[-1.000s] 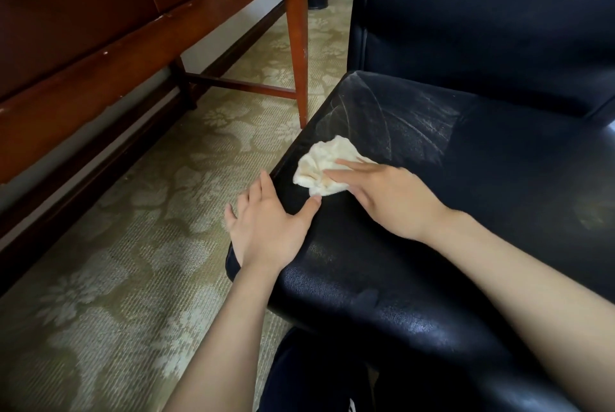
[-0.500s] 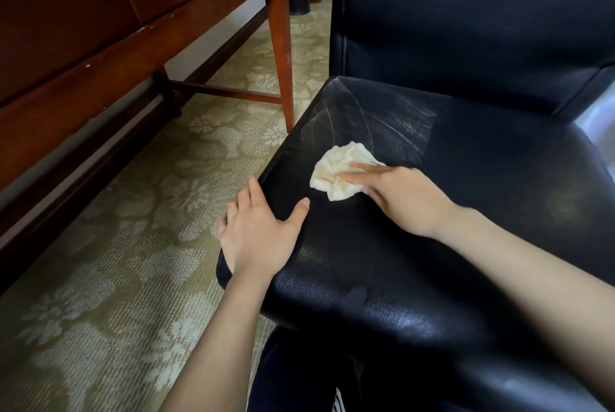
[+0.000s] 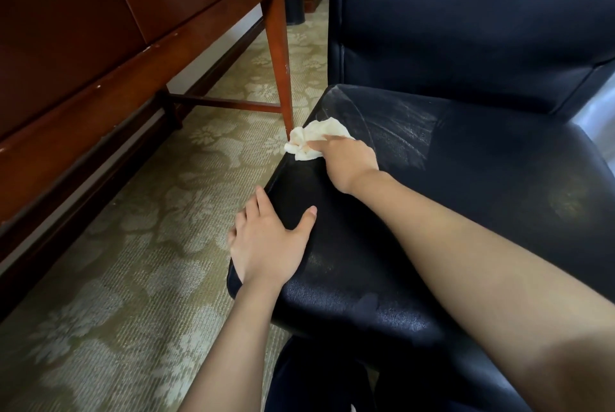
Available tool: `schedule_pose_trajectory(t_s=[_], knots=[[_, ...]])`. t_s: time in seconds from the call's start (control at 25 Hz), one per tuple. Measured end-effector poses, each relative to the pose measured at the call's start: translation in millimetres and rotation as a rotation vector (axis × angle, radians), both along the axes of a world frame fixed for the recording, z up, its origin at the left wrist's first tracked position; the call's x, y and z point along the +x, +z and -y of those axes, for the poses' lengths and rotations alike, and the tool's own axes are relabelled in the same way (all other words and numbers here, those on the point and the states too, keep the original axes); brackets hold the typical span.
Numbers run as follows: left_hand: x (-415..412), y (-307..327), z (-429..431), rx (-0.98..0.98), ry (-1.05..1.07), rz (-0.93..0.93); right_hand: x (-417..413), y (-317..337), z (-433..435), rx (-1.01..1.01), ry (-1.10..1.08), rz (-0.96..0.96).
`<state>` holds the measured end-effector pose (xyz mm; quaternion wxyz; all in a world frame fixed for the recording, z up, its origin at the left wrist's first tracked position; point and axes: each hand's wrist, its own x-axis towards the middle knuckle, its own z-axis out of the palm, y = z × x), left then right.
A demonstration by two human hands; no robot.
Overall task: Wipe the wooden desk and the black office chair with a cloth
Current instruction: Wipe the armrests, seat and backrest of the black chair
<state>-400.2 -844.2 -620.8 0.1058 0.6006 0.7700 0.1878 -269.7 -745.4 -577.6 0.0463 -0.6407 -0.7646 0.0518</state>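
The black office chair point(image 3: 482, 198) fills the right side, its leather seat showing pale wipe streaks near the back left. A crumpled cream cloth point(image 3: 307, 142) lies on the seat's left edge, pressed down under the fingers of my right hand point(image 3: 346, 162). My left hand point(image 3: 266, 242) rests flat on the seat's front left corner, fingers spread over the edge, holding nothing. The wooden desk point(image 3: 133, 55) stands at the left, its drawer fronts and a tapered leg in view.
Patterned beige carpet point(image 3: 139, 271) covers the floor between desk and chair. A desk leg point(image 3: 279, 72) with a crossbar stands close to the seat's left edge. A small black bin point(image 3: 293, 2) sits far back. My dark trousers point(image 3: 316, 378) show below the seat.
My right hand has slid the cloth left and away, from the seat's middle front to its left edge. The left hand stays on the front corner. The view has shifted.
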Motion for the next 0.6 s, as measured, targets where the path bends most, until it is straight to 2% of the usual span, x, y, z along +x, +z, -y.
schedule_pose_trajectory(t_s=[0.12,0.4,0.52,0.6], knots=[[0,0,3,0.003,0.0,0.006,26,-10,23,0.035,0.093,-0.044],[4,2,8,0.001,0.017,0.007,72,3,116,0.068,0.196,0.056],[7,1,13,0.006,0.031,0.006,91,-1,146,0.101,0.283,-0.017],[9,1,17,0.008,0.04,0.001,105,-2,143,0.055,0.268,-0.023]])
